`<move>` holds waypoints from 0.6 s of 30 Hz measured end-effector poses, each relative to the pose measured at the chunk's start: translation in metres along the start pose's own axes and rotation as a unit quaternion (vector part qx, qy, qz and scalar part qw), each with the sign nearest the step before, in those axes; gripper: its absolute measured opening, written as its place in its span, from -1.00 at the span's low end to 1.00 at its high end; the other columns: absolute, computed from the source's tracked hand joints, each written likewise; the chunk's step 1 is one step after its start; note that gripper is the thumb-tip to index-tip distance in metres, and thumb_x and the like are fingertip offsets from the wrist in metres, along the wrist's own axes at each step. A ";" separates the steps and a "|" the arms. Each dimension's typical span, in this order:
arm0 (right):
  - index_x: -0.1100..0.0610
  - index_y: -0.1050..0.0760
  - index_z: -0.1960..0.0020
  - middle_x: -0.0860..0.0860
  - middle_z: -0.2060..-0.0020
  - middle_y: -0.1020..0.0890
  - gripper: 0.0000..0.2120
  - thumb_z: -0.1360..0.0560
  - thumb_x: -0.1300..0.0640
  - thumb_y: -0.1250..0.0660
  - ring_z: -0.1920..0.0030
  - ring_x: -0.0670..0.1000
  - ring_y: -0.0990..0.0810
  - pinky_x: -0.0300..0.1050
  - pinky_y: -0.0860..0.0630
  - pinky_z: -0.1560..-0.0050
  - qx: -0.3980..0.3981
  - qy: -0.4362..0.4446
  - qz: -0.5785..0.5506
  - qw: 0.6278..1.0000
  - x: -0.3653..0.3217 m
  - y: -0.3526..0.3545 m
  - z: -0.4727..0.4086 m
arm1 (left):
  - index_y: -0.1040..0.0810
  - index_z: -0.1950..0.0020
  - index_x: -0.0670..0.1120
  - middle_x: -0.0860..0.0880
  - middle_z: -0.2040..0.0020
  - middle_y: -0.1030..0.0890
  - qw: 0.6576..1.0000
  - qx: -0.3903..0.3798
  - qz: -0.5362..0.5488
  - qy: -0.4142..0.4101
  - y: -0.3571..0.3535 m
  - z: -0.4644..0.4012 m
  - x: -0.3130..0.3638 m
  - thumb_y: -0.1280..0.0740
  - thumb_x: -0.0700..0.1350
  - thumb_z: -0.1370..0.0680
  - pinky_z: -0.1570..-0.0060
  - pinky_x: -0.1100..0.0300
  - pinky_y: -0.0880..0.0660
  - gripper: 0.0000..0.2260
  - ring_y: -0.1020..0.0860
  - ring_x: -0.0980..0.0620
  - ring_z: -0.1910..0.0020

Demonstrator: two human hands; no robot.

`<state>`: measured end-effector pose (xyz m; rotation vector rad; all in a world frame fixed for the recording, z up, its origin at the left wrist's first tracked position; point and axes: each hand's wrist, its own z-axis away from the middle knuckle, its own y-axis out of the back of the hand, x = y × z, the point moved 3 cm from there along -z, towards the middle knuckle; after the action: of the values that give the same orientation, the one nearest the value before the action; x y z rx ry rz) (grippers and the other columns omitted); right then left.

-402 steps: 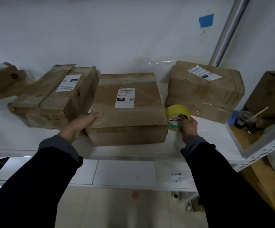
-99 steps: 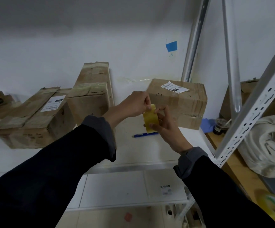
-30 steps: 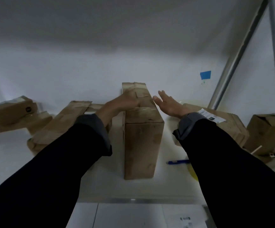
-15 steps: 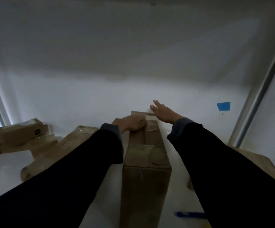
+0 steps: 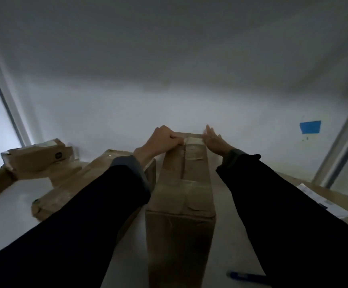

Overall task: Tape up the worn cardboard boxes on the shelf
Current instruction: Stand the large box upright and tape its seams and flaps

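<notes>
A tall, worn cardboard box (image 5: 185, 183) stands on its narrow side in the middle of the white shelf (image 5: 8, 208), running away from me. Old tape creases its top seam. My left hand (image 5: 162, 140) lies at the far left corner of the box top, fingers curled down onto it. My right hand (image 5: 214, 140) lies with straight fingers along the far right edge. Between the two hands a strip of tape (image 5: 191, 135) crosses the far end. The roll of tape is out of view.
A flat box (image 5: 81, 183) lies to the left of the upright one, partly under my left sleeve. A smaller box (image 5: 38, 156) sits further left. A labelled box (image 5: 314, 196) is at right. A blue pen (image 5: 245, 276) lies near the front. Shelf uprights (image 5: 339, 150) flank the bay.
My view has dropped closer to the box top. My right hand has come down from above the far end onto the box's right edge. My left hand's fingers have curled tighter at the far corner.
</notes>
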<state>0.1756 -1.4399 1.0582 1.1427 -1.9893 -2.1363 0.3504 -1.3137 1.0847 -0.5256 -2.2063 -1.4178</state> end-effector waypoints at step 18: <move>0.14 -0.38 -0.48 0.04 -0.39 -0.51 -0.06 -0.47 -0.56 0.10 -0.37 -0.01 -0.48 0.00 -0.29 -0.48 -0.063 0.060 -0.521 0.849 -0.083 -0.053 0.019 | 0.06 -0.65 0.16 0.05 -0.66 0.01 0.967 -0.148 -0.150 0.143 -0.004 0.010 -0.006 0.26 0.64 -0.32 -0.57 -0.16 0.10 -0.02 0.10 -0.03 -0.64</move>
<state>0.2517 -1.3740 1.0518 2.6563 -1.1931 -2.3361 0.3516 -1.3065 1.0750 -0.0679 -1.9113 -1.8669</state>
